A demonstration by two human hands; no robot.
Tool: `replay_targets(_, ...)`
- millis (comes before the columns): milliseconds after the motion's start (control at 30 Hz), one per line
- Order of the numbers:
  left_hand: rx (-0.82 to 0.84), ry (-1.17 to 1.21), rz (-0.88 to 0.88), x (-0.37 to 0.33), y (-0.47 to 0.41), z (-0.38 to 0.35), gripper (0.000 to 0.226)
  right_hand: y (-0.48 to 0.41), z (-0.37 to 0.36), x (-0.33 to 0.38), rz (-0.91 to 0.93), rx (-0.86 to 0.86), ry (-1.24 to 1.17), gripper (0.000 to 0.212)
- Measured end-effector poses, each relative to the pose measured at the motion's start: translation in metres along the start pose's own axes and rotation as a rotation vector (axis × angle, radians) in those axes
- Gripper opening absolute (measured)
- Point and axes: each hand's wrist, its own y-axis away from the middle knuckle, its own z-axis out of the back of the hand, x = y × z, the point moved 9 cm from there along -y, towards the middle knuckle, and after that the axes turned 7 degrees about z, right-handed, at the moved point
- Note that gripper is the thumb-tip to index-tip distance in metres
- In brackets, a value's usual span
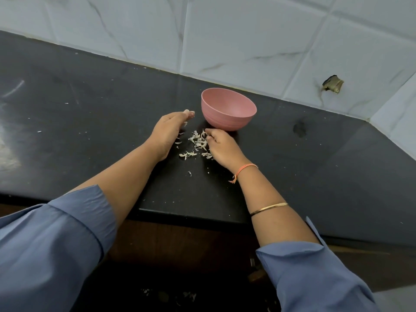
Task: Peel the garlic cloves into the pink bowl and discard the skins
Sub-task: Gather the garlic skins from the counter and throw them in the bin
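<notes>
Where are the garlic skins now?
In the head view, the garlic skins lie on the black counter between the left hand and right hand, just before the pink bowl.

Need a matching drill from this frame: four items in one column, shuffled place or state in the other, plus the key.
Things:
1. pink bowl
2. garlic skins
3. left hand
4. orange thread bracelet

Place or state:
a. around the right wrist
b. scattered on the black counter, nearer the camera than the bowl
c. upright, close to the tiled wall
d. fingers straight, its edge down on the counter

Pairs: 1-c, 2-b, 3-d, 4-a
</notes>
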Motion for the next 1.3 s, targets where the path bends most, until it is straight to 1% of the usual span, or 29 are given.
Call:
replay_targets(100, 0.097, 0.058, 0.079, 0.006, 0.001, -0.010, 0.031, -0.003, -0.014, 0.016, 0.071, 0.015, -0.138, 0.035)
replay_targets(167, 0.138, 0.091, 0.089, 0.007, 0.003, -0.016, 0.031, -0.003, -0.010, 0.022, 0.128, -0.070, -0.179, 0.026)
replay_targets(200, 0.137, 0.062, 0.069, 0.007, 0.003, -0.016, 0.031, -0.003, -0.002, 0.022, 0.156, -0.157, -0.167, 0.019)
replay_targets(233, 0.105, 0.017, 0.034, 0.006, 0.003, -0.014, 0.032, -0.002, 0.007, 0.020, 0.169, -0.245, -0.154, 0.013)
replay_targets(267, 0.051, -0.014, -0.008, 0.003, 0.002, -0.009, 0.031, -0.001, 0.014, 0.018, 0.167, -0.305, -0.155, 0.012)
replay_targets(300, -0.015, -0.017, -0.038, 0.001, 0.001, -0.002, 0.030, -0.001, 0.018, 0.014, 0.152, -0.322, -0.164, 0.016)
replay_targets(333, -0.072, 0.002, -0.060, -0.002, 0.000, 0.006, 0.029, -0.003, 0.019, 0.009, 0.128, -0.303, -0.178, 0.021)
replay_targets(400, -0.135, 0.015, -0.080, -0.005, -0.003, 0.016, 0.027, -0.009, 0.011, 0.001, 0.062, -0.198, -0.164, 0.031)
replay_targets(467, -0.125, -0.013, -0.055, -0.005, -0.003, 0.016, 0.025, -0.014, -0.001, 0.000, 0.025, -0.082, -0.119, 0.042)
replay_targets(500, -0.103, -0.008, -0.024, -0.003, -0.003, 0.015, 0.030, -0.016, -0.006, 0.002, 0.016, -0.041, -0.110, 0.044)
replay_targets(533, -0.074, 0.023, 0.006, 0.000, -0.003, 0.012, 0.030, -0.017, -0.010, 0.007, 0.017, -0.014, -0.115, 0.045)
replay_targets(567, -0.038, 0.065, 0.032, 0.003, -0.004, 0.008, 0.024, -0.019, -0.013, 0.012, 0.027, 0.006, -0.127, 0.044)
replay_targets(600, -0.005, 0.095, 0.052, 0.005, -0.003, 0.003, 0.018, -0.020, -0.016, 0.016, 0.044, 0.017, -0.142, 0.044)
replay_targets(633, 0.012, 0.104, 0.067, 0.006, -0.002, 0.001, 0.018, -0.019, -0.018, 0.020, 0.061, 0.020, -0.150, 0.044)
replay_targets(767, -0.009, 0.098, 0.119, 0.010, -0.001, 0.002, 0.025, -0.006, -0.021, 0.023, 0.075, 0.010, -0.223, 0.044)
replay_targets(867, 0.003, 0.144, 0.157, 0.011, 0.004, 0.002, 0.026, 0.003, -0.015, 0.019, 0.067, -0.008, -0.271, 0.040)
replay_targets(900, 0.013, 0.155, 0.161, 0.010, 0.007, 0.000, 0.026, 0.005, -0.012, 0.018, 0.068, -0.036, -0.309, 0.037)
replay_targets(967, 0.001, 0.163, 0.150, 0.009, 0.015, 0.000, 0.024, 0.008, 0.000, 0.013, 0.076, -0.154, -0.445, 0.027)
replay_targets(1033, -0.078, 0.114, 0.074, 0.004, 0.018, 0.008, 0.023, 0.010, 0.016, 0.003, 0.066, -0.292, -0.544, 0.016)
replay_targets(1100, -0.169, 0.007, -0.017, -0.002, 0.020, 0.016, 0.023, 0.013, 0.031, -0.012, 0.010, -0.405, -0.483, 0.015)
replay_targets(1167, -0.219, -0.086, -0.070, -0.007, 0.019, 0.020, 0.024, 0.017, 0.038, -0.026, -0.065, -0.453, -0.384, 0.016)
replay_targets(1233, -0.229, -0.141, -0.061, -0.005, 0.017, 0.018, 0.026, 0.021, 0.038, -0.034, -0.128, -0.450, -0.323, 0.018)
replay_targets(1300, -0.202, -0.102, -0.009, 0.002, 0.014, 0.011, 0.028, 0.021, 0.032, -0.032, -0.141, -0.421, -0.325, 0.024)
